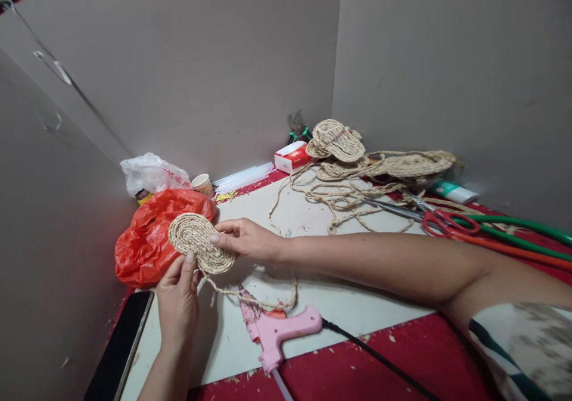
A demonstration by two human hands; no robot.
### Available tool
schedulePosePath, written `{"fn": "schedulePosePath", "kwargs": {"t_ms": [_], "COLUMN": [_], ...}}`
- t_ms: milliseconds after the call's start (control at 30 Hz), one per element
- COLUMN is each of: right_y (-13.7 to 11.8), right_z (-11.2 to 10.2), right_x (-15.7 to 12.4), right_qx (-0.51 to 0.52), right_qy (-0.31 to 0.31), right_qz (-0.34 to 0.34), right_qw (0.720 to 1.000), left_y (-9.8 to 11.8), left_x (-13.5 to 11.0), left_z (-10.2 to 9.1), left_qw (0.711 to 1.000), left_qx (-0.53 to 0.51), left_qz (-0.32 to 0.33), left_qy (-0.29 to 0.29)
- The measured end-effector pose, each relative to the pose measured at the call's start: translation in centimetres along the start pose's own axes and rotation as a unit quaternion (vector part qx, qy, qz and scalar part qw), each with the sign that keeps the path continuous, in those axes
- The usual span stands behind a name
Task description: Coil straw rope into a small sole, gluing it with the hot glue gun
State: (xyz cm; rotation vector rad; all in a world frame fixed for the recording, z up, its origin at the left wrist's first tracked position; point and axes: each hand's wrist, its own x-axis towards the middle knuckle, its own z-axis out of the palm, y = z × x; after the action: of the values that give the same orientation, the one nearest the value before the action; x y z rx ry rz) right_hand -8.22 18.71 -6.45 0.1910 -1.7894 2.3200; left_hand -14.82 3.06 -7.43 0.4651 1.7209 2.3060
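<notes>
Between my two hands is a flat oval coil of braided straw cord (196, 240), tilted up over the board. My left hand (182, 282) pinches its lower edge, thumb on the front face. On the right edge, my right hand (243, 240) grips the coil with its thumb on top and its fingers mostly behind. A loose tail of cord (241, 297) hangs from the bottom of the coil and curves right. Below it lies a pink hot glue gun (286, 332), with a clear glue stick (281, 386) poking out of its back.
A red plastic bag (147, 246) and a dark phone (118, 347) are at left. Behind are glue sticks (243, 177), a paper cup (202, 183) and a red box (292, 157). Straw coils (339, 142), red-handled scissors (447, 219) and green tubing (513, 225) lie right.
</notes>
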Motion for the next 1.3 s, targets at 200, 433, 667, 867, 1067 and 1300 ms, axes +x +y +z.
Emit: {"fn": "schedulePosePath", "kwargs": {"t_ms": [200,433,667,867,1067,1300], "right_y": [0.1,0.1,-0.5,0.3,0.1,-0.8], "right_z": [0.1,0.2,0.0,0.1,0.2,0.3], "right_x": [-0.4,-0.6,-0.7,-0.5,-0.1,0.1], "right_qx": [-0.054,-0.101,-0.235,-0.144,-0.004,0.135], "right_qy": [0.021,-0.009,-0.003,-0.029,-0.031,-0.027], "right_qz": [-0.055,-0.085,-0.1,-0.013,0.039,0.141], "right_qw": [0.997,0.991,0.967,0.989,0.999,0.98], "left_y": [-0.2,-0.6,-0.5,-0.4,-0.2,-0.1], "left_x": [-0.6,-0.7,-0.5,-0.2,0.3,0.3], "left_z": [0.4,0.4,0.4,0.4,-0.2,-0.6], "left_qw": [0.999,0.998,0.997,0.999,0.999,0.99], "left_qx": [-0.007,-0.015,-0.036,-0.009,0.02,0.122], "left_qz": [-0.026,-0.049,-0.062,-0.043,-0.033,0.067], "left_qy": [-0.04,-0.038,-0.038,-0.024,-0.032,-0.026]}}
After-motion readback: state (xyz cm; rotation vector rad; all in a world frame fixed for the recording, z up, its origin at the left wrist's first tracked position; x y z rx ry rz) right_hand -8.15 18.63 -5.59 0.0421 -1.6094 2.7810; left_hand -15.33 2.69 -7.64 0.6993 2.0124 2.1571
